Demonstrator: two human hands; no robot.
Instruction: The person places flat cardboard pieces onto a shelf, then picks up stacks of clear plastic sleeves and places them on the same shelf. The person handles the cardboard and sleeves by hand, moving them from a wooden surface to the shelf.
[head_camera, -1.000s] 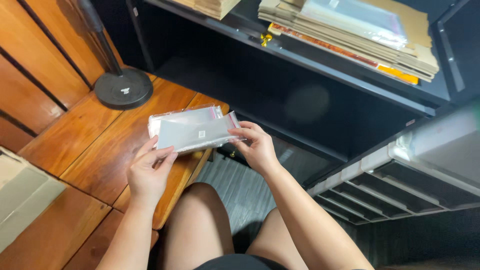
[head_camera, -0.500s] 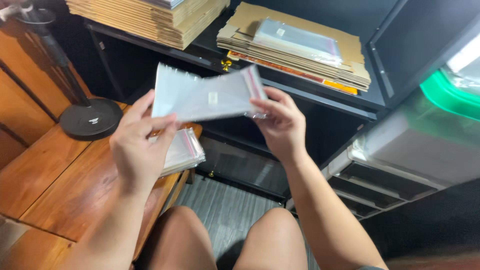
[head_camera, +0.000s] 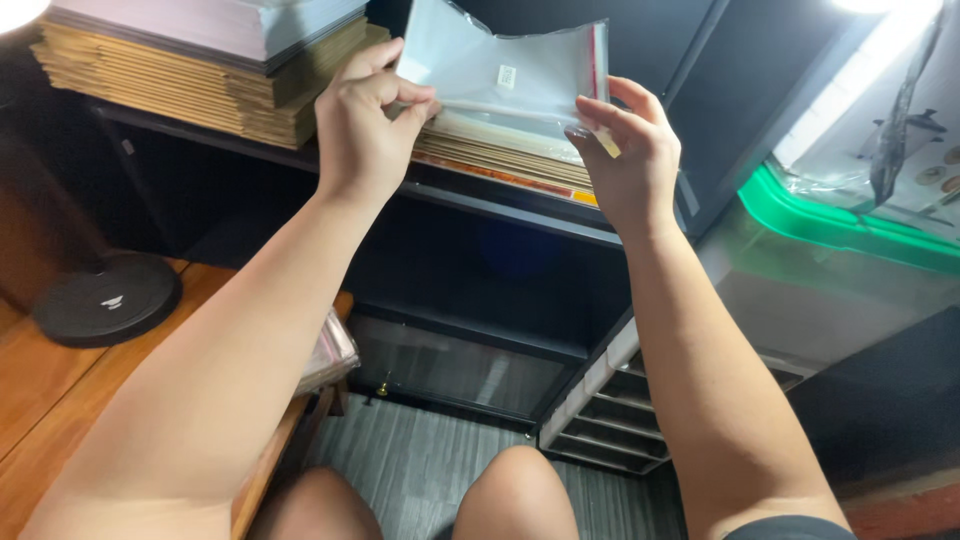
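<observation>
A clear plastic bag (head_camera: 505, 62) with a small white label and a red strip on its right edge is raised in front of the dark shelf. My left hand (head_camera: 368, 115) pinches its left edge between thumb and fingers. My right hand (head_camera: 622, 155) grips its lower right corner. The bag hangs just above a stack of flat cardboard mailers (head_camera: 500, 160) lying on the shelf board (head_camera: 500, 205). Both arms reach up and forward.
A tall stack of brown cardboard sheets (head_camera: 190, 75) fills the shelf's left. A round black lamp base (head_camera: 105, 298) stands on the wooden table (head_camera: 50, 400), with a pile of clear bags (head_camera: 330, 352) at its edge. A green-lidded plastic bin (head_camera: 850, 220) and drawer unit (head_camera: 610, 420) are right.
Both hands have lifted the bag from above the table up to the shelf, and the view has tilted upward with them.
</observation>
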